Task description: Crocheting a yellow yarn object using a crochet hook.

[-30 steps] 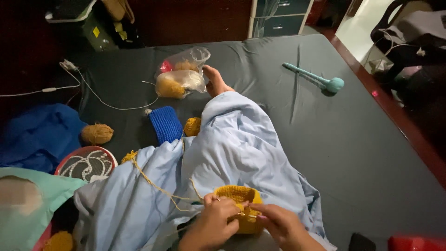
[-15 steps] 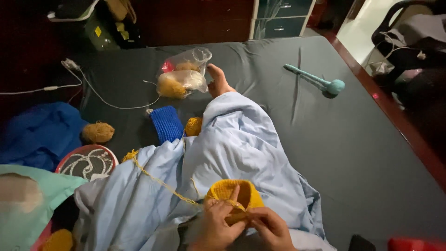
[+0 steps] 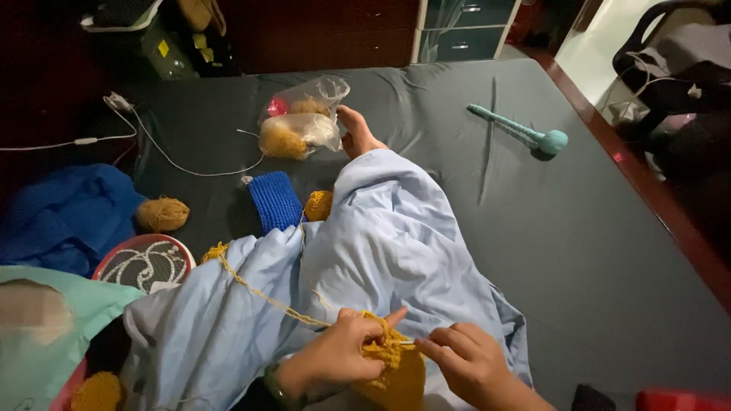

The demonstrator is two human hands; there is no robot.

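Observation:
I sit on a dark grey bed with a light blue blanket (image 3: 381,236) over my legs. My left hand (image 3: 339,354) grips a mustard-yellow crocheted piece (image 3: 396,373) at the bottom of the view. Just to its right, my right hand (image 3: 468,365) pinches the piece's top edge, with what looks like a thin hook; I cannot make it out clearly. A yellow yarn strand (image 3: 259,293) runs from the work up-left across the blanket. My bare foot (image 3: 358,133) sticks out past the blanket's far end.
A clear plastic bag of yarn (image 3: 301,122) lies by the foot. A blue knitted piece (image 3: 274,199) and yellow yarn balls (image 3: 162,215) rest left of the blanket. A teal handled tool (image 3: 525,135) lies at right; a white cable (image 3: 145,141), blue cloth (image 3: 68,213) and a round patterned tin (image 3: 145,262) at left.
The yellow piece has turned and dropped lower in my hands. Both hands shifted slightly right and down while working its top edge.

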